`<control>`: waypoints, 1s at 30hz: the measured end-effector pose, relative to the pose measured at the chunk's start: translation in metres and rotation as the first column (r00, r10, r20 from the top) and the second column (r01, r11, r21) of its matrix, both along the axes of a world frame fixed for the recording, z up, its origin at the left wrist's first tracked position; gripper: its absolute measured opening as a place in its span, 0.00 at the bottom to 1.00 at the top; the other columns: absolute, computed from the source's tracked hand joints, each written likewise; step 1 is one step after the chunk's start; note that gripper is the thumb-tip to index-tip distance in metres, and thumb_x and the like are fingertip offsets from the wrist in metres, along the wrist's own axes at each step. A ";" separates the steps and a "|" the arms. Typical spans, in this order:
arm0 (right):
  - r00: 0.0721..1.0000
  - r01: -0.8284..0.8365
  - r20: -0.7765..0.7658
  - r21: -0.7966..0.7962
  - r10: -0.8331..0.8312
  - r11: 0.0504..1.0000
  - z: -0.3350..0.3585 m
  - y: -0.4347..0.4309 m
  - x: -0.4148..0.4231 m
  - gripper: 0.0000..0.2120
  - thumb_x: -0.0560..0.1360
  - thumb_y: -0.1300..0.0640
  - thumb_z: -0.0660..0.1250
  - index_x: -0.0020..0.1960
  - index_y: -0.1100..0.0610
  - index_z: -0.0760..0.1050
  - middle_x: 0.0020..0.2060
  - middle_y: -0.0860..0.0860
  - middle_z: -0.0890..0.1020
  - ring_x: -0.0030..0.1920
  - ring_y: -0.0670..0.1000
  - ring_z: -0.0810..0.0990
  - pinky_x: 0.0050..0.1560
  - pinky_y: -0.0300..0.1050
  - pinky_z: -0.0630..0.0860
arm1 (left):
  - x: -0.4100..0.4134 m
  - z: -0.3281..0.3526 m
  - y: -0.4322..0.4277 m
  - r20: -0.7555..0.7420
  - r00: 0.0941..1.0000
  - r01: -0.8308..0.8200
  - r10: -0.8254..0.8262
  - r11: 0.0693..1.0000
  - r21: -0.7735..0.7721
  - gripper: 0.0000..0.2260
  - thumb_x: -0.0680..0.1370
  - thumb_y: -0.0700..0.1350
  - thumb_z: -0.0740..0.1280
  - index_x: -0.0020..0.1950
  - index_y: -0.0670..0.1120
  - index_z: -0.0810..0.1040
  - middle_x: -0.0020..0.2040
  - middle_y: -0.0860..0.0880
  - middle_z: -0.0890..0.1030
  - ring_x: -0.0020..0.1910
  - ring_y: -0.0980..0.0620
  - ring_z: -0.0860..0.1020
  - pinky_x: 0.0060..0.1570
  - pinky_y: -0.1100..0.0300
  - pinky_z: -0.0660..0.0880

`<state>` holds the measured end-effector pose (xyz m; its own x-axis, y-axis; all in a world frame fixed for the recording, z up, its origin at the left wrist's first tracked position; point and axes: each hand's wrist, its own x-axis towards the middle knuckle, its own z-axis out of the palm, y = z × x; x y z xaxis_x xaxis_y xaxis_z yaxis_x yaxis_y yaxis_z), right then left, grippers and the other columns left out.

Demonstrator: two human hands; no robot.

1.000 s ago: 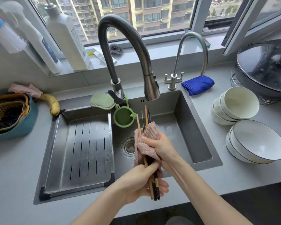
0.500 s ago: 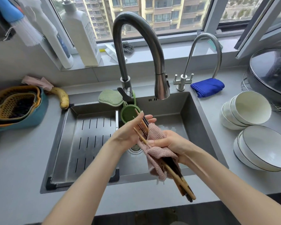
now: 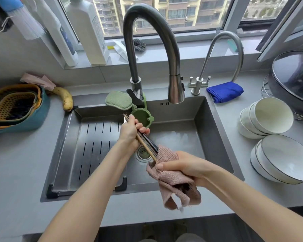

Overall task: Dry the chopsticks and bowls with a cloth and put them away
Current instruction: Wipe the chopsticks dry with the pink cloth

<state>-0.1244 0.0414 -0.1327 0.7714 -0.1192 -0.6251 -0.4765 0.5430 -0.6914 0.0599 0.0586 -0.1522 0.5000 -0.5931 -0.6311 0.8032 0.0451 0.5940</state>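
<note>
Pink cloth (image 3: pixel 171 179), gripped by right hand (image 3: pixel 185 167), wraps the chopsticks (image 3: pixel 147 145) at their near ends over the sink (image 3: pixel 217 130); left hand (image 3: pixel 129 132) grips their far ends. Chopstick-drying step. Next, probably draw them through, then the bowls (image 3: pixel 271 116) at right.

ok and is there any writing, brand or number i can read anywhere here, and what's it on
No text here can be read.
White bottle on the sill: grey label print, too blurred to read.
Bottle with the blue label: print too blurred to read.
Packet on the sill: no legible print.
Chopsticks, pink cloth, bowls: no markings show.
</note>
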 end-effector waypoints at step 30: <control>0.953 0.296 0.154 -0.294 -0.261 0.909 0.002 0.032 0.032 0.10 0.79 0.53 0.62 0.50 0.60 0.77 0.39 0.58 0.81 0.40 0.56 0.79 0.47 0.55 0.77 | -0.027 0.025 0.026 0.026 0.999 0.039 -0.034 0.980 -0.197 0.09 0.81 0.35 0.58 0.42 0.39 0.73 0.28 0.47 0.81 0.30 0.53 0.82 0.51 0.52 0.79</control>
